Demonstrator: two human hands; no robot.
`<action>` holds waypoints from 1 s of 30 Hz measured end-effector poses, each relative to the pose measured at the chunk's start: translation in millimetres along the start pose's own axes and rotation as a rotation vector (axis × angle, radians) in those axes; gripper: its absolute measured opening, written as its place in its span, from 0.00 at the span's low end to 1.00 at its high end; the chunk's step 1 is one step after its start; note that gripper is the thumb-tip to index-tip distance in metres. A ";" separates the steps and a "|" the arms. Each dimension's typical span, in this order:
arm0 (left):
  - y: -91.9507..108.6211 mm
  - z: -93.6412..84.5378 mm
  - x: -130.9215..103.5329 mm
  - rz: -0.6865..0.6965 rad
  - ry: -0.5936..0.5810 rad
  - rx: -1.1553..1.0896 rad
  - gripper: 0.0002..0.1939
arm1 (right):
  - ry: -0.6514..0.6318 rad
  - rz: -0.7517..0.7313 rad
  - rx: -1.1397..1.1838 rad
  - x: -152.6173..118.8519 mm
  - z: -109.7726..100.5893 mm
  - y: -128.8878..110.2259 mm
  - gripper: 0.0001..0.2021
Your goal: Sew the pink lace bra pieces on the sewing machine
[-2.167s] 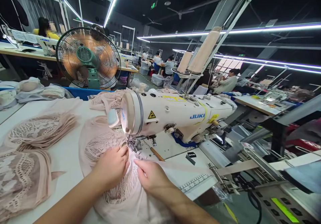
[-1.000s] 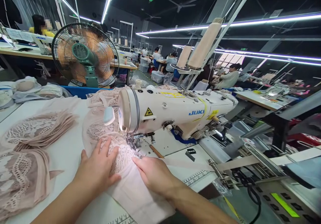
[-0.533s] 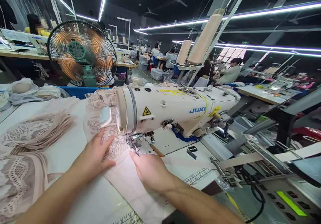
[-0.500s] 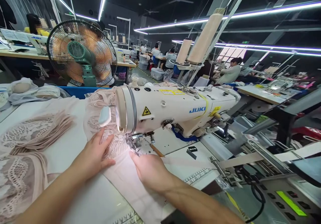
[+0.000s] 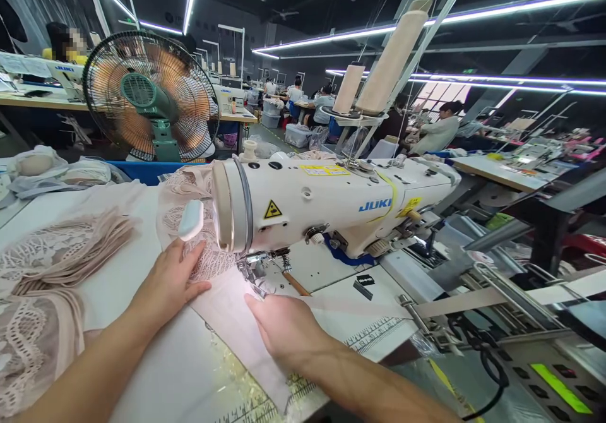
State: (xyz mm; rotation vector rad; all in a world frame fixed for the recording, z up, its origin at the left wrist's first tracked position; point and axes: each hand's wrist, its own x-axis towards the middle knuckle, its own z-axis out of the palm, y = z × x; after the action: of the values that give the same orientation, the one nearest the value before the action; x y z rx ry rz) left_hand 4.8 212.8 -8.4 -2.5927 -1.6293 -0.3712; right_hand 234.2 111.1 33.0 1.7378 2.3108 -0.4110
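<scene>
Left hand [image 5: 168, 281] flat, fingers spread, pressing the lace panel [image 5: 211, 265] on the tabletop [image 5: 137, 271] just left of the presser foot [image 5: 253, 274]. Right hand [image 5: 284, 328] palm-down on the plain pink fabric [image 5: 231, 319], no grip closed on anything. Needle itself probably hidden under the JUKI sewing machine [image 5: 331, 205]. Best to keep both palms light, guide evenly, fingertips clear of the foot.

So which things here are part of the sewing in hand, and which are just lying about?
In use:
left hand, flat on the lace piece
right hand, on the plain pink fabric
sewing machine
thread cones

Lying about:
stack of lace pieces
fan
black tag
</scene>
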 end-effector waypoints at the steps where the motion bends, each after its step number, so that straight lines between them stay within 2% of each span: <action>1: 8.5 -2.5 -3.3 0.010 0.023 0.042 0.27 | 0.022 -0.015 0.004 -2.8 3.2 2.4 0.25; 3: 33.4 -6.4 -14.1 0.082 0.057 0.107 0.22 | 0.087 -0.072 0.031 -11.1 11.1 9.0 0.17; 4: 48.7 -7.8 -21.0 0.155 0.081 0.121 0.23 | 0.122 -0.105 0.049 -16.6 15.2 13.0 0.15; 7: 92.2 -10.4 -40.8 0.432 -0.086 0.106 0.18 | 0.137 -0.165 0.071 -36.0 25.3 25.2 0.13; 8: 102.2 -11.4 -45.2 0.464 -0.158 0.104 0.15 | 0.120 -0.172 0.070 -42.5 27.4 28.9 0.13; 10: 112.3 -13.7 -49.6 0.465 -0.280 0.103 0.20 | 0.081 -0.182 0.060 -53.5 30.3 34.7 0.12; 13: 108.5 -16.3 -49.1 0.444 -0.345 0.114 0.29 | 0.079 -0.217 0.021 -62.9 34.3 39.5 0.11; 18: 95.7 -14.3 -45.6 0.474 -0.308 0.126 0.31 | 0.156 -0.253 0.007 -62.8 40.4 38.8 0.10; 30: 64.9 -4.3 -34.7 0.492 -0.084 0.067 0.19 | 0.094 -0.211 0.016 -47.6 34.6 30.8 0.21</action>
State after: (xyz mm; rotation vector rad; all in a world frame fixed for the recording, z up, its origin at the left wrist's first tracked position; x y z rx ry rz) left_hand 47.8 152.9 -7.2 -2.8595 -0.9433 -0.1732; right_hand 277.2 64.2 14.0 1.5564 2.5753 -0.3921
